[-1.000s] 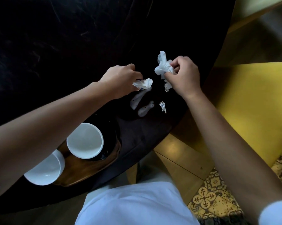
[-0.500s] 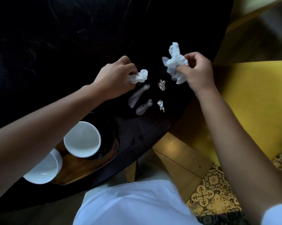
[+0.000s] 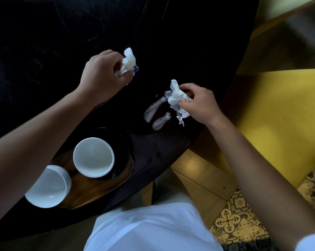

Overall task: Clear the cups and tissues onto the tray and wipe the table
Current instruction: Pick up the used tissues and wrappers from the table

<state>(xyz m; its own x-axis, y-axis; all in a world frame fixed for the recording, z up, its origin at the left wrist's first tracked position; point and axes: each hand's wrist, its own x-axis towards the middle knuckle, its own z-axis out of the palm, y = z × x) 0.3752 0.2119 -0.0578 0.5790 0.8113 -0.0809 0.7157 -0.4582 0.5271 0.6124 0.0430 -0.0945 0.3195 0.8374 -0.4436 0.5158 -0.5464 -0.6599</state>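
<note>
A black surface (image 3: 44, 33) is seen, with two white cups (image 3: 94, 157) on a brown wooden tray (image 3: 98, 189). White tissues (image 3: 128, 61) are shown — crumpled. A yellow seat (image 3: 280, 115) is met by floor tiles (image 3: 231, 221) patterned in yellow and black — ornate crosses.

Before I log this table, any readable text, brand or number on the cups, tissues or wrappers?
None readable.
Two white cups on the wooden tray: plain, no marks.
Tissues in left hand and right hand: blank.
Blue scrap by the left tissue: too small to read.
Foil wrapper: no legible print.
</note>
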